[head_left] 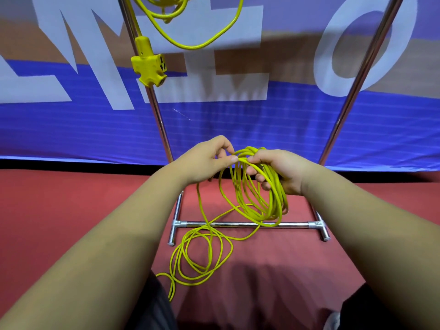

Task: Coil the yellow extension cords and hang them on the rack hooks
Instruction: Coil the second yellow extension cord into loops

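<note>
Fingers first: the right hand (281, 171) has its fingers curled through the top of a bundle of thin yellow extension cord loops (259, 198), so it's clenched around the coil and carrying it. The left hand (209, 160) is pinching a single strand between thumb and fingertips right beside the right hand, looks like it's laying the next loop on.

The coil hangs from the right hand in front of the shiny chrome tube rack base (247, 225), and its low end crosses the base bar in this view. The rest of the same cord is a loose pile of yellow loops on the red carpet floor (202, 256), running up to the left hand. Another coiled yellow cord with a chunky yellow multi-outlet block (148, 61) already hangs from up top against the left chrome upright pole (157, 115); I can't see the hook itself.

Handling-wise I'd guess this cord is light, floppy and a bit springy, so loops will want to twist and slide off each other. Best grip is where the right hand already is, all loops gathered at the top, with the left feeding slack.
</note>
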`<state>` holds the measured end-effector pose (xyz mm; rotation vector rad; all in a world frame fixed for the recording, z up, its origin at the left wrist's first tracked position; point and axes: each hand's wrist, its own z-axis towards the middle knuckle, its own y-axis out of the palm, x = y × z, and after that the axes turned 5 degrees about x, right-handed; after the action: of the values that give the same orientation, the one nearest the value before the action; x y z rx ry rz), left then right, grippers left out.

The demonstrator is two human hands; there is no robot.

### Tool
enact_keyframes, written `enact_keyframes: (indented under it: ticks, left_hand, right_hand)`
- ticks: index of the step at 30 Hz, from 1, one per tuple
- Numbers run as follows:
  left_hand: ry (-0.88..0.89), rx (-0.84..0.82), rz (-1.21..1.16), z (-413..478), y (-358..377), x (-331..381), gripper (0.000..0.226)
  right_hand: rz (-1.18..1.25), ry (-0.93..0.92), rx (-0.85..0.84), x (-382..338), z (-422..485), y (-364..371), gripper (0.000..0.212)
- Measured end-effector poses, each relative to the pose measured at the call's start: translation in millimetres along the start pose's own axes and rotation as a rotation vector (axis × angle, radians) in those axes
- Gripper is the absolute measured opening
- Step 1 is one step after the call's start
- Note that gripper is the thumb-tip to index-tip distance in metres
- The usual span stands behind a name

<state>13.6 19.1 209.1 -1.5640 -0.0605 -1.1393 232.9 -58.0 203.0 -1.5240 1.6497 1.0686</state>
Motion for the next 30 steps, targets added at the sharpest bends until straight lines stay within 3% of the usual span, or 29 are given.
enact_keyframes:
  ticks: [6, 9, 13, 16, 18, 22, 25, 30]
  left_hand:
    - [-0.221, -0.235, 0.12, -3.6, -3.2, -37.4, 0.032]
    - [-0.255, -0.293, 0.177, -7.9, 0.9, -55.3, 0.021]
    - [-0.184, -0.018, 0.28, 2.2, -1.4, -48.7, 0.006]
    - [-0.063, 0.133, 0.517, 10.0, -6.5, -46.9, 0.029]
    - [0.007, 0.223, 0.545, 10.0, -7.0, -41.7, 0.04]
    - [0.098, 0.305, 0.549, 11.5, -5.7, -23.0, 0.039]
    - [0.129, 0.35, 0.517, 12.2, -8.9, -19.2, 0.026]
    - [-0.086, 0.296, 0.385, 9.1, -7.6, -28.7, 0.015]
  right_hand:
    - [0.043, -0.043, -0.01, -6.8, -3.8, 1.3, 0.015]
    - [0.087, -0.046, 0.0, -6.8, -4.3, -3.8, 0.013]
    - [0.05, -0.033, 0.019, -7.4, -5.8, -7.3, 0.012]
    - [-0.001, 0.002, 0.027, -6.7, -8.6, -9.5, 0.016]
    - [-0.059, 0.041, -0.012, -3.6, -10.2, -9.4, 0.02]
    - [-0.146, 0.054, -0.09, 1.9, -10.3, -6.9, 0.019]
    - [-0.067, 0.053, -0.15, 0.4, -8.9, -4.8, 0.017]
    - [0.041, -0.01, -0.053, -5.4, -2.7, 0.0, 0.03]
